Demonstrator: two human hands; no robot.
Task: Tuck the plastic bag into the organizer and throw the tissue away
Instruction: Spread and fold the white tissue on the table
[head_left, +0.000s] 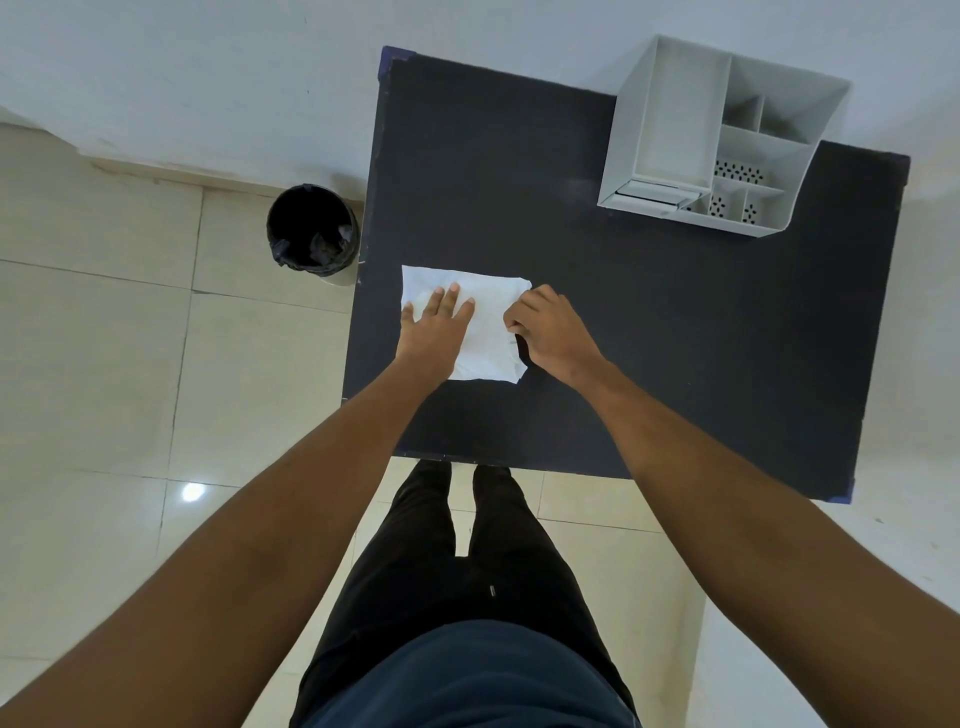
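Left hand: flat and wide on the plastic bag, near the counter's left edge.
Right hand: pinches the bag's right side.
Tip: fold small, press flat.

Both arms are stretched forward. The left hand is laid flat, fingers spread. The right hand is curled, fingertips pinched together.

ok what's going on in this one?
A person stands at a dark table, both hands on a flat white sheet, likely the plastic bag or the tissue; I can't tell which. The left hand presses it flat, palm down; the right hand pinches its right edge. The grey organizer sits at the far right corner, the black-lined bin on the floor to the left. Nothing is tucked or thrown away yet.
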